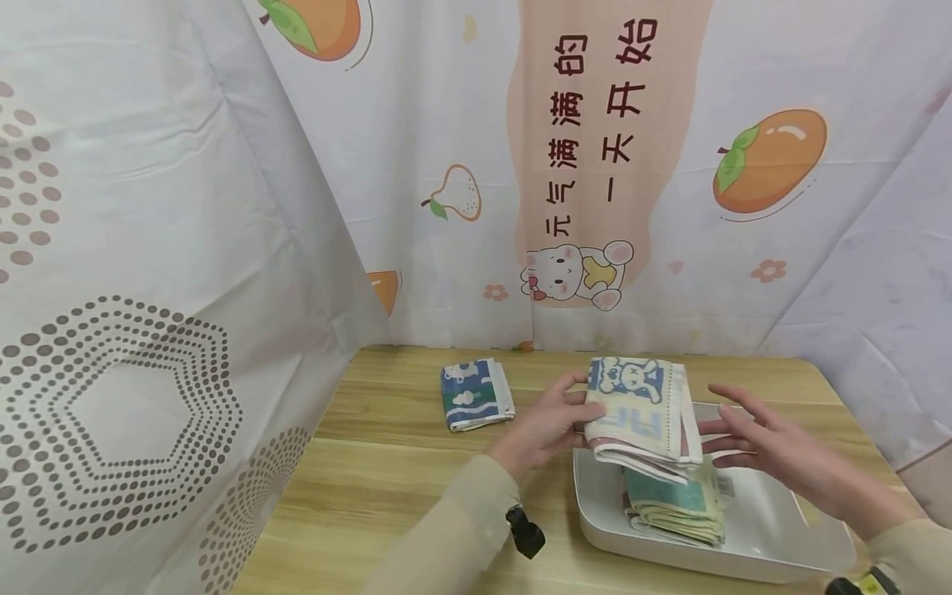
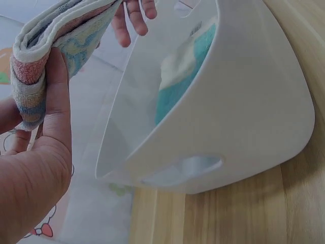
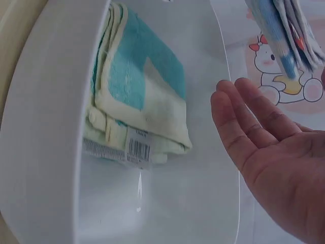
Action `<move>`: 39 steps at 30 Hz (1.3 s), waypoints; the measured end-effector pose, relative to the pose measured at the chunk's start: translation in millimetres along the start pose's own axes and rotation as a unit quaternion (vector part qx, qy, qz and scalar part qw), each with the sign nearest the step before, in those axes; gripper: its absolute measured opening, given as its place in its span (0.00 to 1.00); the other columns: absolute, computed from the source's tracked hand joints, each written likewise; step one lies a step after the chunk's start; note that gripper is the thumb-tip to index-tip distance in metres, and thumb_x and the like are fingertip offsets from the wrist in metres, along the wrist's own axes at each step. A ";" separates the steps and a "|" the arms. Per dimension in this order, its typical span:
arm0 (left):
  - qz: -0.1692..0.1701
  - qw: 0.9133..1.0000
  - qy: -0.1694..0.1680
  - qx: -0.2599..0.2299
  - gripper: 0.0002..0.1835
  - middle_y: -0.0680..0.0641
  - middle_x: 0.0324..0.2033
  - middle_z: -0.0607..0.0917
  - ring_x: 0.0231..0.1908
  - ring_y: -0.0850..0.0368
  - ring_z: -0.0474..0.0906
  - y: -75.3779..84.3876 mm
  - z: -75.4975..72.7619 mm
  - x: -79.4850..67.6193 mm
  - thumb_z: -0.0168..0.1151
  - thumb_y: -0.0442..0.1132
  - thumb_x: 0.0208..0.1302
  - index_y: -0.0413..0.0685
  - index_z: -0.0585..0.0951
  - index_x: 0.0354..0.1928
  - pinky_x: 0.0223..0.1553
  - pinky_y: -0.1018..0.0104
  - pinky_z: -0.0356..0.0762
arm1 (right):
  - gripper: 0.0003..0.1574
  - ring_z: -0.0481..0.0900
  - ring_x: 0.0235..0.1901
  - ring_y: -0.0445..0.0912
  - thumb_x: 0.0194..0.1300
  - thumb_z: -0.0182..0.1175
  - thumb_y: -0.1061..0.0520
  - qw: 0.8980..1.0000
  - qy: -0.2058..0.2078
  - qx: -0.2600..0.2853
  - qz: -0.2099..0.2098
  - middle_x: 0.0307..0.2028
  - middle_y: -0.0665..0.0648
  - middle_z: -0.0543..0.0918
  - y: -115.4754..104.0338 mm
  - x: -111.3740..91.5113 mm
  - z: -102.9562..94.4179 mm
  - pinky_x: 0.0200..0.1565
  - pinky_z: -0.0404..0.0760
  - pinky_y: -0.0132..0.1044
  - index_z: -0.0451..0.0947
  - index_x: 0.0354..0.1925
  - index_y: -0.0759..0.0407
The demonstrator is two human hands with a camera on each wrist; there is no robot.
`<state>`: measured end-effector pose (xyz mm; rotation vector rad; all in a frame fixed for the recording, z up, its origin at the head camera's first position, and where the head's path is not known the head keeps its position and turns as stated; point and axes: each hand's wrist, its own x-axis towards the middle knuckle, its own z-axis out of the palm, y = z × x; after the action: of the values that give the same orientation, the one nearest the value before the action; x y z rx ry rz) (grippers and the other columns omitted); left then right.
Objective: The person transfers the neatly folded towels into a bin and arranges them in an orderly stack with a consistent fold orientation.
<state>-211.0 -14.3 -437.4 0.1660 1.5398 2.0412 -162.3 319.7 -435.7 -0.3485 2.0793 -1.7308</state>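
Note:
A folded towel (image 1: 635, 413) with a blue bear pattern on cream is pinched at its left edge by my left hand (image 1: 546, 426), thumb on top. It hangs above the white bin (image 1: 773, 558). To the right of that towel my right hand (image 1: 766, 446) hovers over the bin with fingers extended, apart from the towel and holding nothing. Inside the bin lie folded teal and yellow towels (image 3: 147, 81), one with a barcode label (image 3: 138, 147). On the table's left part rests a blue and green folded towel (image 1: 472, 397).
The wooden table (image 1: 357, 487) ends against a fruit-printed curtain (image 1: 446, 99) at the back. Another curtain (image 1: 149, 207) with dotted hexagons hangs on the left. An oval handle hole (image 2: 185, 169) pierces the bin's wall.

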 end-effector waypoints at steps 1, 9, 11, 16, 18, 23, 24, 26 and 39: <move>0.000 1.000 0.001 0.000 0.21 0.44 0.48 0.87 0.36 0.53 0.84 -0.6 1.6 0.9 0.63 0.33 0.71 0.58 0.74 0.62 0.33 0.62 0.83 | 0.29 0.84 0.55 0.49 0.86 0.34 0.51 1.000 -0.005 0.010 0.001 0.58 0.54 0.81 0.4 1.1 1.1 0.53 0.84 0.42 0.43 0.78 0.38; -0.001 1.000 -0.001 0.005 0.22 0.45 0.46 0.87 0.34 0.54 0.83 -3.2 12.7 5.2 0.62 0.33 0.72 0.57 0.73 0.63 0.31 0.63 0.83 | 0.34 0.82 0.58 0.46 0.86 0.28 0.52 0.994 -0.066 0.089 -0.022 0.59 0.48 0.82 -2.5 6.8 7.7 0.55 0.83 0.39 0.32 0.81 0.37; 0.000 1.000 -0.003 0.006 0.22 0.45 0.46 0.87 0.34 0.54 0.83 -3.6 14.5 6.1 0.62 0.33 0.72 0.56 0.73 0.63 0.31 0.63 0.82 | 0.35 0.83 0.57 0.47 0.86 0.31 0.53 0.992 -0.065 0.104 -0.020 0.60 0.48 0.83 -5.8 7.6 10.2 0.55 0.83 0.39 0.32 0.81 0.37; -0.002 1.000 -0.004 0.007 0.20 0.46 0.46 0.87 0.34 0.55 0.84 -3.5 18.6 7.4 0.63 0.33 0.72 0.57 0.73 0.62 0.31 0.64 0.83 | 0.41 0.85 0.54 0.51 0.83 0.42 0.59 0.994 -0.023 0.107 -0.004 0.58 0.52 0.85 -12.8 8.0 15.5 0.54 0.84 0.42 0.35 0.80 0.37; -0.003 1.000 -0.003 0.009 0.20 0.46 0.45 0.87 0.33 0.55 0.84 -3.3 20.4 7.7 0.63 0.33 0.71 0.57 0.73 0.61 0.31 0.64 0.83 | 0.44 0.85 0.53 0.52 0.82 0.46 0.61 0.995 -0.008 0.102 0.000 0.57 0.53 0.85 -14.2 7.9 16.9 0.53 0.84 0.42 0.34 0.80 0.39; -0.006 1.000 0.006 0.013 0.20 0.47 0.44 0.87 0.33 0.54 0.83 -5.4 23.8 9.3 0.64 0.34 0.71 0.57 0.73 0.60 0.29 0.63 0.83 | 0.48 0.86 0.50 0.52 0.79 0.52 0.62 0.996 0.018 0.082 0.017 0.55 0.54 0.84 -14.5 8.4 19.0 0.50 0.85 0.44 0.36 0.80 0.37; -0.007 1.000 0.008 0.016 0.20 0.47 0.44 0.87 0.34 0.54 0.84 -5.9 24.4 9.4 0.64 0.34 0.70 0.57 0.73 0.60 0.29 0.63 0.83 | 0.48 0.86 0.49 0.53 0.79 0.52 0.62 0.997 0.018 0.079 0.019 0.55 0.54 0.85 -14.0 8.5 19.1 0.50 0.85 0.45 0.36 0.80 0.36; -0.010 1.000 0.011 0.024 0.20 0.47 0.44 0.87 0.35 0.53 0.84 -6.7 25.7 9.4 0.65 0.35 0.70 0.56 0.72 0.60 0.30 0.63 0.84 | 0.49 0.87 0.48 0.53 0.79 0.52 0.62 0.997 0.020 0.073 0.020 0.54 0.54 0.85 -12.7 8.4 18.8 0.49 0.85 0.46 0.36 0.80 0.35; -0.011 0.993 0.059 0.105 0.33 0.47 0.39 0.85 0.31 0.49 0.85 -11.0 29.2 17.9 0.69 0.33 0.65 0.68 0.64 0.63 0.26 0.62 0.82 | 0.45 0.87 0.43 0.50 0.77 0.57 0.60 0.995 0.079 0.047 0.041 0.50 0.53 0.86 -4.4 12.3 20.9 0.44 0.87 0.44 0.35 0.71 0.42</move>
<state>-209.4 21.3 -442.0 0.1090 1.8215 1.8996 -163.8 295.1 -436.3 -0.0992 2.0789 -1.8525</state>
